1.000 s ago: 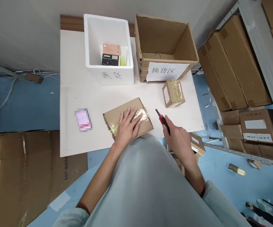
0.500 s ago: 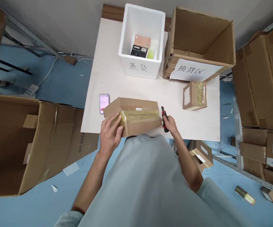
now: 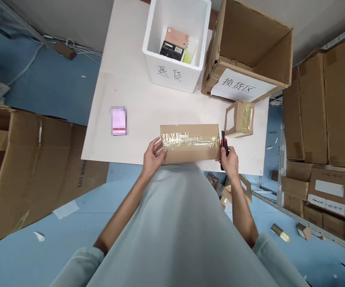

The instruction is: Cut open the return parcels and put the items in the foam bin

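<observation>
Likely for steadiness, left hand [image 3: 154, 157] and right hand [image 3: 230, 161] (clutching a slim red-and-black cutter [image 3: 223, 144]) clamp opposite ends of the oblong brown cardboard box [image 3: 190, 153].

At the far side of the tabletop [image 3: 136, 103] we see a white foam bin [image 3: 187, 77] holding 1 pink box [image 3: 177, 38] and 1 black box [image 3: 172, 51]. Just right stands an open carton [image 3: 250, 32] bearing a handwritten sheet [image 3: 240, 85], with 1 small taped box [image 3: 240, 118] nearer us. A blurred pink rectangle [image 3: 119, 120] lies left. On our right, cartons [image 3: 312, 115] fill a metal rack [image 3: 281, 153].
</observation>
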`<move>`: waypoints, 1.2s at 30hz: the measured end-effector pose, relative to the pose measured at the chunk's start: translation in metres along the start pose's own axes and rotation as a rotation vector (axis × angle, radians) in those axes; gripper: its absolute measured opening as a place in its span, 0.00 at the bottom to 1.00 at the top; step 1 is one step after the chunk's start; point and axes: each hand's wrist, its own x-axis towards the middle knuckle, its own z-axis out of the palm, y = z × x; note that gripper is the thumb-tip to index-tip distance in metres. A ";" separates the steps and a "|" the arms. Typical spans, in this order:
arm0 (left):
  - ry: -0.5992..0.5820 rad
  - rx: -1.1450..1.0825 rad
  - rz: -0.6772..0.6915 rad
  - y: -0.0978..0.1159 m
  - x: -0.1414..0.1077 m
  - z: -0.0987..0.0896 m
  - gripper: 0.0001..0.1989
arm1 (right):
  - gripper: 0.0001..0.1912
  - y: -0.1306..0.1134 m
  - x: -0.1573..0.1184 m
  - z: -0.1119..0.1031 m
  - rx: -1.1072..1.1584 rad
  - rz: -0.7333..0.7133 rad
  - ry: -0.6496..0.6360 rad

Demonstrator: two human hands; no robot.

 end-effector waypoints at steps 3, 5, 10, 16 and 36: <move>-0.029 0.065 0.031 -0.003 0.004 0.014 0.30 | 0.27 -0.003 -0.003 -0.011 -0.162 -0.113 0.019; -0.051 0.106 0.061 -0.001 0.005 0.017 0.26 | 0.27 -0.014 -0.006 -0.018 -0.279 -0.253 0.039; -0.091 0.079 0.055 -0.003 0.009 0.014 0.25 | 0.23 -0.071 -0.006 -0.020 -0.482 -0.628 -0.292; -0.099 0.070 0.014 -0.004 0.008 0.013 0.26 | 0.25 -0.139 0.012 -0.006 -0.896 -0.850 -0.534; -0.094 0.066 -0.048 0.000 0.013 0.009 0.28 | 0.21 -0.200 0.024 0.003 -1.220 -1.150 -0.648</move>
